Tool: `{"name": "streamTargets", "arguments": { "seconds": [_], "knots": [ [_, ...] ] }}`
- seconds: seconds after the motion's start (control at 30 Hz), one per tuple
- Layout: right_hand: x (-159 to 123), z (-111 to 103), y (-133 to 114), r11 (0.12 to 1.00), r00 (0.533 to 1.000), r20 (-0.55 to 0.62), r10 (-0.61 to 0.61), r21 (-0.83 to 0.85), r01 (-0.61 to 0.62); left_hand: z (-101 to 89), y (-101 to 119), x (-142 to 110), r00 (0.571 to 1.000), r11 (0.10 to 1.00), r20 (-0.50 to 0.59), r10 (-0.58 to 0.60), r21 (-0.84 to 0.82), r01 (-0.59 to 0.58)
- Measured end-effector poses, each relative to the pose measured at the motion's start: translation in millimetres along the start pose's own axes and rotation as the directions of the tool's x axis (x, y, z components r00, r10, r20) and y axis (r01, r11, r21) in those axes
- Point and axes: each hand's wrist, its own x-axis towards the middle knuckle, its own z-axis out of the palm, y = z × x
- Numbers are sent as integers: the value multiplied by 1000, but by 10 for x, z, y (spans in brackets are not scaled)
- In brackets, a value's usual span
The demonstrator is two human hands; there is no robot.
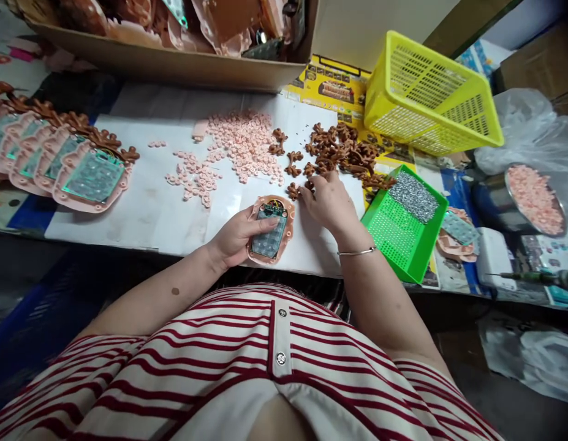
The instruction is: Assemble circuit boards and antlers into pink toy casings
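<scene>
"Which step is in hand?"

"Gathering a part, I'd judge. The left hand [233, 236] holds a flat pink plastic casing with a grey panel and green circuit board [266, 244] close to the near edge of the white-covered bench [127, 226]. The right hand [330, 205] is down at the near side of a heap of knobbly brown plastic pieces [339, 147]."

"Has the right grip closed on one?"

"Can't tell — the bent fingers hide whatever they touch. The left grip is plain: firmly around the casing's left side."

"And the next move?"

"I'd say it calls for a fine pinch on a single piece, since neighbours could snag, and a casing kept face up and steady."

"How do the arms sit?"

"Both forearms cross the near edge. The left one slants inward, thumb flat over the panel. The right one reaches farther in — palm down, wrist bent, fingertips pointing leftward — just beside a perforated green plastic basket [394, 245] at that edge."
</scene>
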Motion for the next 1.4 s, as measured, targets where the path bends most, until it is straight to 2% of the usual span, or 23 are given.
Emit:
{"name": "streamTargets", "arguments": {
  "seconds": [0.07, 0.17, 0.23, 0.3, 0.37, 0.4, 0.5, 0.6, 0.77, 1.0, 1.17, 1.3, 1.37, 1.4],
  "knots": [
    [-48, 37, 59, 997, 999, -53, -13, 74, 17, -13, -8, 4, 999, 1000, 35, -18, -11, 18],
    [-140, 62, 139, 938, 987, -125, 104, 343, -56, -13, -21, 11, 996, 1000, 84, -13, -2, 13],
    [-218, 53, 140, 791, 966, -142, 217, 605, -88, -2, -27, 8, 995, 1000, 97, 5, 21, -8],
    [-318, 12, 94, 561, 954, -113, 277, 825, -65, 20, -33, -3, 993, 997, 114, 13, 69, -21],
    [-433, -59, 16, 345, 963, -58, 264, 938, -38, 54, -40, -16, 992, 990, 127, 15, 140, -33],
    [-491, -97, -28, 268, 969, -34, 247, 963, -34, 73, -46, -22, 992, 983, 123, 14, 182, -36],
    [-635, -182, -137, 139, 976, 8, 216, 989, -39, 128, -69, -30, 995, 954, 97, 23, 296, -51],
    [-710, -177, -190, 87, 974, 49, 221, 994, -70, 151, -99, -24, 992, 935, 124, 34, 346, -75],
    [-740, -84, -226, 95, 974, 67, 217, 991, -89, 129, -134, -9, 988, 916, 143, 60, 386, -112],
    [-766, -69, -279, 211, 972, -63, 225, 977, 14, 108, -135, -3, 990, 906, 132, 49, 412, -100],
    [-740, 65, -190, 390, 962, -229, 147, 908, 156, 110, -113, 12, 989, 910, 148, 25, 407, -83],
    [-711, 182, -129, 428, 970, -219, 106, 890, 154, 81, -77, 32, 992, 919, 122, -20, 394, -30],
    [-710, 186, -128, 512, 948, -311, 62, 826, 237, 55, -54, 44, 991, 929, 125, -49, 371, -1],
    [-712, 174, -131, 573, 922, -387, 18, 759, 308, 42, -43, 49, 988, 935, 138, -71, 353, 18]
  ]
}}
